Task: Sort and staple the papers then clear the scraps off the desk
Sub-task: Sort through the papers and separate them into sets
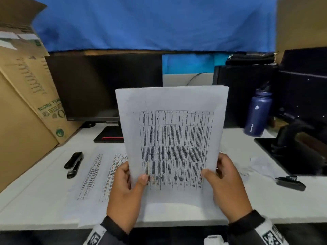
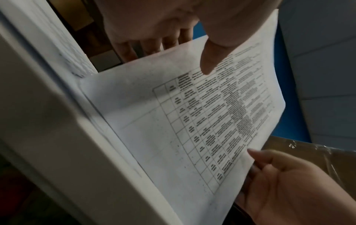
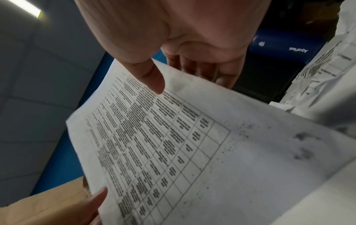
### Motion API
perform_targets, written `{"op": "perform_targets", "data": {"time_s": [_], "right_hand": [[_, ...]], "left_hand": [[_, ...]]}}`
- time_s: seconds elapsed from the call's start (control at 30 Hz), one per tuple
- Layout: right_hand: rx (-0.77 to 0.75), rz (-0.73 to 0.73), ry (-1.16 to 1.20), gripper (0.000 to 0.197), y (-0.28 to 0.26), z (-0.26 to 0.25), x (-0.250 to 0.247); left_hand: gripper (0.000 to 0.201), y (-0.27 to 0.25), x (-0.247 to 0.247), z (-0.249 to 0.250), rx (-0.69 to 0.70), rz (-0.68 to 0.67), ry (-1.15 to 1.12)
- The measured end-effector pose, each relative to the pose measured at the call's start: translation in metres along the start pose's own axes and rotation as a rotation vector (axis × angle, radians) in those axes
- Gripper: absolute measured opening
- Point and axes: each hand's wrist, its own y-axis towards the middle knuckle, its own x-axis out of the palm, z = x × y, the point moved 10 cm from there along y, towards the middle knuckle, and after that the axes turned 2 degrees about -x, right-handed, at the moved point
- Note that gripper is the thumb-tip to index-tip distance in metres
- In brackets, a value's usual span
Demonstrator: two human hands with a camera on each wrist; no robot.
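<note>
Both hands hold up a printed sheet with a table above the white desk. My left hand pinches its lower left edge, thumb on the front and fingers behind. My right hand pinches the lower right edge the same way. The same sheet fills the left wrist view, and the sheet also fills the right wrist view. More printed papers lie flat on the desk to the left. A black stapler lies beyond them. Crumpled paper scraps sit at the right.
A large cardboard box stands at the left. A dark monitor is behind the sheet. At the right stand a navy bottle, black equipment and a small black clip-like object.
</note>
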Motion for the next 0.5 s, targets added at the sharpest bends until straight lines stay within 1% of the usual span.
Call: {"op": "perform_targets", "data": {"time_s": [0.07,0.1,0.17,0.2,0.27,0.33,0.43,0.5], "right_hand": [[-0.017,0.014,0.082,0.032,0.000,-0.002,0.002],[-0.019,0.017,0.114,0.030,-0.001,-0.001,0.003],[-0.029,0.021,0.158,0.032,-0.004,-0.001,0.006],[-0.038,0.030,0.170,0.034,-0.006,-0.001,0.006],[-0.065,0.064,0.202,0.038,-0.006,-0.005,0.005],[-0.104,0.057,0.216,0.040,-0.003,-0.017,0.006],[-0.167,-0.016,0.119,0.043,0.008,-0.038,0.015],[-0.157,-0.031,0.030,0.039,0.015,-0.039,0.016]], "left_hand": [[0.032,0.001,0.002,-0.003,-0.003,-0.019,-0.001],[0.028,0.002,0.002,-0.005,-0.002,-0.013,0.012],[0.014,0.004,-0.005,-0.009,-0.015,0.045,-0.001],[0.012,0.005,-0.009,-0.011,-0.029,0.077,-0.036],[0.017,0.006,-0.013,-0.011,-0.040,0.096,-0.101],[0.024,0.007,-0.010,0.001,-0.012,0.067,-0.141],[0.030,0.009,-0.001,0.019,-0.004,-0.005,-0.157],[0.032,0.010,0.006,0.022,-0.013,-0.049,-0.105]]}}
